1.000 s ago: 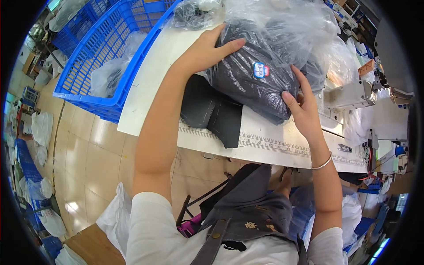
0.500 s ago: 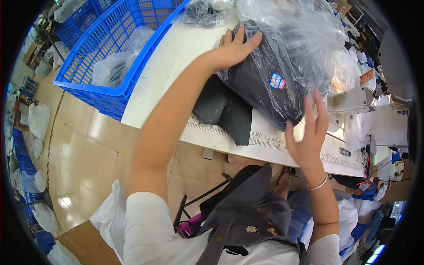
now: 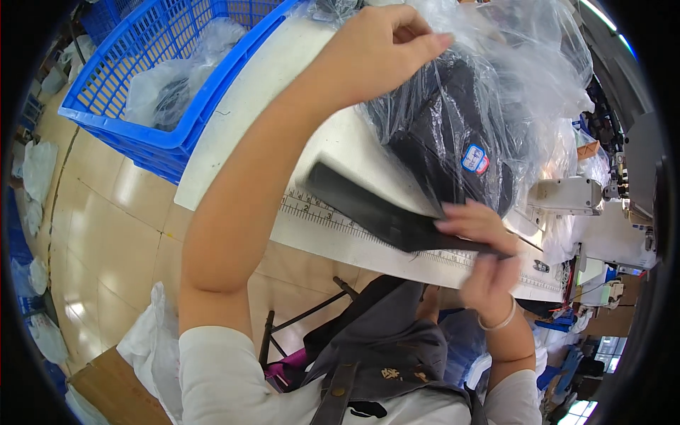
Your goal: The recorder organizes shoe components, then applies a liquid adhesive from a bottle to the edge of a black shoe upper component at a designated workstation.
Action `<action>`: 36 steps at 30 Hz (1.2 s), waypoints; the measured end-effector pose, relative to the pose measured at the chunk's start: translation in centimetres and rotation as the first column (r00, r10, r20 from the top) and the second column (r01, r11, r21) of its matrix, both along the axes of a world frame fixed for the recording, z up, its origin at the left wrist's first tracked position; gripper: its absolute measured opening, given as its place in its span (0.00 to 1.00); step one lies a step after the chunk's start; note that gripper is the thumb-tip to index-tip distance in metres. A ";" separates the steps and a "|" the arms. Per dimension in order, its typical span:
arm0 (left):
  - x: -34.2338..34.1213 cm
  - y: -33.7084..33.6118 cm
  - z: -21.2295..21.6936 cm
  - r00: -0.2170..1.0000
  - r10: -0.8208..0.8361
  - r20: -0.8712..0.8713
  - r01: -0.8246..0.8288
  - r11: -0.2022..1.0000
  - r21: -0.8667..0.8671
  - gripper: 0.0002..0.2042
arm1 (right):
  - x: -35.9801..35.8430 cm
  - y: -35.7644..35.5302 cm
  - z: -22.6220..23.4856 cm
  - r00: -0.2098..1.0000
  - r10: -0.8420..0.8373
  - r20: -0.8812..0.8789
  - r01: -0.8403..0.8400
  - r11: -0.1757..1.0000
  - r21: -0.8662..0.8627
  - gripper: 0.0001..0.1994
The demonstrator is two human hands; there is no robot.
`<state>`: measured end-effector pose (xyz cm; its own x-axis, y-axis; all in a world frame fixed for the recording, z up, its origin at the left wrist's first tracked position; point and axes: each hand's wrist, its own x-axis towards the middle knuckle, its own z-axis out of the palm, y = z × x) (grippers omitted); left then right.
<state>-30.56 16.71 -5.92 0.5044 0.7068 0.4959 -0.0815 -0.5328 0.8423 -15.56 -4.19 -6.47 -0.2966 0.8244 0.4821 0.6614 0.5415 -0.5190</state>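
Bag: clear crinkled plastic bag [image 3: 496, 92] holding a dark folded garment [image 3: 446, 142] with a small blue, white and red sticker, lying on the far right part of the white table [image 3: 283, 120].
Strip: flat black fabric strip [image 3: 375, 212], sticking out leftward over the table's ruled near edge.
Left hand [image 3: 375, 49]: fingers pressed together, pinching the bag's top.
Right hand [image 3: 478, 244]: fingers closed on the strip's right end.
Crate: blue plastic mesh crate [image 3: 163, 78], far left.
Change: half a second ago the right hand was open beneath the bag; the strip lay tucked under it.
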 end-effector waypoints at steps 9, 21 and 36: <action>-0.5 -1.9 0.9 0.829 -0.487 -0.275 0.395 0.858 -0.328 0.29 | 4.1 -1.8 1.7 0.476 -0.582 -0.659 0.612 0.757 -0.226 0.08; 0.1 -2.4 -0.5 0.876 -0.140 -0.461 0.186 0.981 0.056 0.13 | 4.8 -2.3 -1.5 0.556 -0.612 -0.562 0.587 0.768 -0.255 0.09; 1.7 -2.1 -1.2 0.968 0.211 -0.136 -0.188 0.968 0.164 0.26 | 3.3 -1.7 -3.4 0.441 -0.550 -0.709 0.341 0.833 -0.435 0.12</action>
<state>-28.82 14.63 -7.15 0.4377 0.7250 0.5318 0.1617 -0.6453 0.7466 -12.25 -5.89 -9.84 0.5503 0.8264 0.1195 0.0456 0.1131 -0.9925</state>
